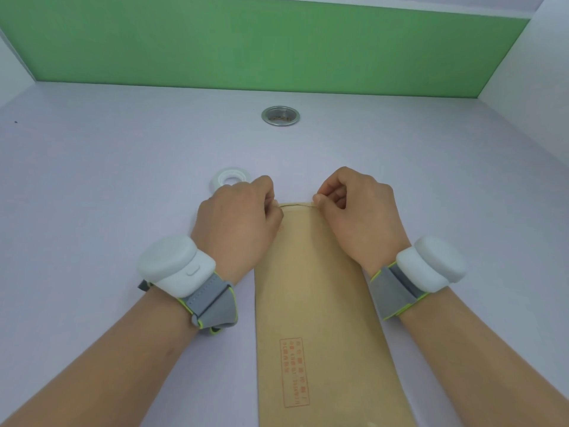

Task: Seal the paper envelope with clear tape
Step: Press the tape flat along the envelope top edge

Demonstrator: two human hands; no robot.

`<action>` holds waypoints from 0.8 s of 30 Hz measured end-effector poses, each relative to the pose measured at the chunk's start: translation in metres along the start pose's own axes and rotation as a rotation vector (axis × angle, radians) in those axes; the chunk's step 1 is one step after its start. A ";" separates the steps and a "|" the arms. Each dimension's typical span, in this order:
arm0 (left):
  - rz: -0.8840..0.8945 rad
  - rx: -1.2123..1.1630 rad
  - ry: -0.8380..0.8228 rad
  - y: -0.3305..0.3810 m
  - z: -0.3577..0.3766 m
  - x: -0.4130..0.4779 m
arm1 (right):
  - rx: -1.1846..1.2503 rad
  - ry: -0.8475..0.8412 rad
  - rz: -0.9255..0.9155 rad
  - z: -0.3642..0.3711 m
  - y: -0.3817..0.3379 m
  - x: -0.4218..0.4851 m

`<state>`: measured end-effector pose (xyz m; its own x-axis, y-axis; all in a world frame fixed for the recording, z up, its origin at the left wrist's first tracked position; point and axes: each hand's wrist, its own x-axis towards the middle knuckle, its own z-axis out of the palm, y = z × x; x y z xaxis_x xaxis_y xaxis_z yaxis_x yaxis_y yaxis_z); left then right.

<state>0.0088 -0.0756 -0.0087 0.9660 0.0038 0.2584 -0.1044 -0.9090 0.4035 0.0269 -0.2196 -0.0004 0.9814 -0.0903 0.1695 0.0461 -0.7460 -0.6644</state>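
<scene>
A long tan paper envelope (311,303) lies flat on the pale desk, running away from me, with a red stamp near its close end. My left hand (237,223) and my right hand (360,217) rest on its far end, one at each corner, fingers curled and pinching the top edge where the flap sits. A roll of clear tape (229,181) lies flat on the desk just beyond my left hand, partly hidden by the knuckles. Whether a strip of tape lies along the edge cannot be told.
A round metal cable grommet (280,116) is set in the desk (92,180) further back. A green panel (261,47) closes off the back, and white side walls stand at left and right. White sensor units are strapped to both wrists.
</scene>
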 end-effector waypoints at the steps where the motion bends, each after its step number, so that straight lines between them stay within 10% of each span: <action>1: -0.001 0.009 -0.001 0.000 0.002 0.000 | -0.002 0.000 0.005 0.001 0.000 0.000; 24: -0.187 -0.091 0.019 0.006 0.005 0.003 | -0.106 -0.068 -0.164 0.003 0.006 0.004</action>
<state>0.0125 -0.0835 -0.0097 0.9660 0.1773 0.1882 0.0541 -0.8503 0.5234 0.0313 -0.2226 -0.0064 0.9729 0.0797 0.2171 0.1895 -0.8126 -0.5511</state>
